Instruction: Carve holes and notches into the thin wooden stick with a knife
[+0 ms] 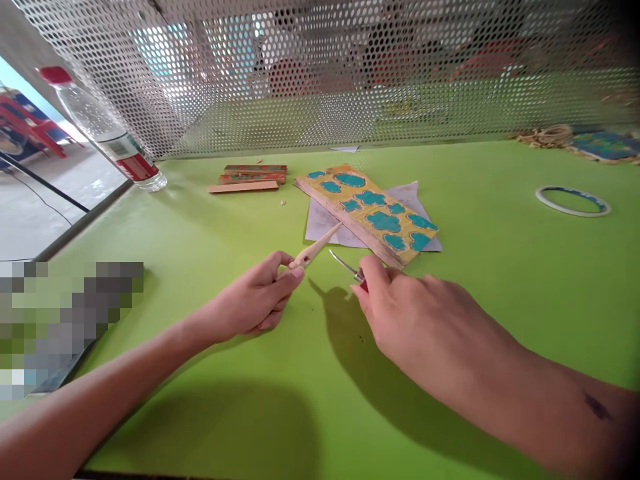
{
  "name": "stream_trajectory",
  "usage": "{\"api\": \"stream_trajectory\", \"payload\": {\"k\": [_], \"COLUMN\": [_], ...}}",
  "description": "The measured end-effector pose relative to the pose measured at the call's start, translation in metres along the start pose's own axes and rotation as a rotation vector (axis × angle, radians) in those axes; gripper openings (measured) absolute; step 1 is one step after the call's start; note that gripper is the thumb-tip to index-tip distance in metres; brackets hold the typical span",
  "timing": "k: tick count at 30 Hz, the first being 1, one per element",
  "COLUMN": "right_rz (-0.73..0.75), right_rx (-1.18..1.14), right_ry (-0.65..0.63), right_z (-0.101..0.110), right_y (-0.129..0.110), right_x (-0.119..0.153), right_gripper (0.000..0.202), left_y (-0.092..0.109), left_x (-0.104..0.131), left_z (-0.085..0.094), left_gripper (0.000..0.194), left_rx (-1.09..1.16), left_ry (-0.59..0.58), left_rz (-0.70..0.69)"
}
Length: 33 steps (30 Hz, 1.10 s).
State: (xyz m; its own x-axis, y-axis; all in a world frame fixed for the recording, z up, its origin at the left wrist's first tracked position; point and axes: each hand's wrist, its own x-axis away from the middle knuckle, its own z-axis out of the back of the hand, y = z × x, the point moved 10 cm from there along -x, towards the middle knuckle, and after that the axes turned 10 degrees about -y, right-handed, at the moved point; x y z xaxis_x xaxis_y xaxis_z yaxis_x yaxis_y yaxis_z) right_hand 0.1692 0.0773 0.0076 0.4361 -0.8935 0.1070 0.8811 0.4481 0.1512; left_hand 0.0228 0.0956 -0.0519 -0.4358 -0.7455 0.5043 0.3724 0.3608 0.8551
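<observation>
Left hand [255,293] pinches stick [320,245], already tapered, finish unclear; right hand [420,320] clenches knife [345,262] nearby, inside surface's [500,267] near edge.

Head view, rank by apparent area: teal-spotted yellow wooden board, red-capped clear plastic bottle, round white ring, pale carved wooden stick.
Teal-spotted yellow wooden board
Red-capped clear plastic bottle
Round white ring, hole included
Pale carved wooden stick, partly hidden in left hand

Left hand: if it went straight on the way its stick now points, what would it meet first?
Probably the near edge of the painted board: the pale stick in the left hand already has its tip there in view, though whether they touch is unclear.
</observation>
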Motion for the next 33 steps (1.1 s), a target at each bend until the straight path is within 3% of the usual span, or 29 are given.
{"api": "stream_trajectory", "payload": {"k": [5,9,15,23,30,33], "right_rz": [0.055,0.096,0.119,0.131,0.149,0.159], "right_rx": [-0.201,-0.31,-0.34,-0.342,-0.24,-0.341], "right_ry": [-0.076,-0.061,-0.055,-0.079,-0.116,-0.134], "right_z": [-0.007,-0.004,-0.001,0.001,-0.006,-0.008], "right_y": [0.005,0.005,0.001,-0.003,-0.014,-0.011], "right_x": [0.0,0.004,0.005,0.005,0.006,0.002], "right_gripper": [0.002,0.01,0.011,0.009,0.011,0.013], "left_y": [0.004,0.017,0.026,0.027,0.019,0.023], "left_x": [0.002,0.004,0.006,0.007,0.006,0.007], "left_z": [-0.003,-0.001,0.004,0.003,-0.001,-0.001], "left_gripper": [0.03,0.033,0.034,0.036,0.035,0.032], "left_rx": [-0.02,-0.211,-0.354,-0.432,-0.435,-0.51], "left_ry": [-0.036,-0.001,0.071,0.054,0.009,0.012], "left_rz": [-0.029,-0.099,-0.152,-0.176,-0.078,-0.127]}}
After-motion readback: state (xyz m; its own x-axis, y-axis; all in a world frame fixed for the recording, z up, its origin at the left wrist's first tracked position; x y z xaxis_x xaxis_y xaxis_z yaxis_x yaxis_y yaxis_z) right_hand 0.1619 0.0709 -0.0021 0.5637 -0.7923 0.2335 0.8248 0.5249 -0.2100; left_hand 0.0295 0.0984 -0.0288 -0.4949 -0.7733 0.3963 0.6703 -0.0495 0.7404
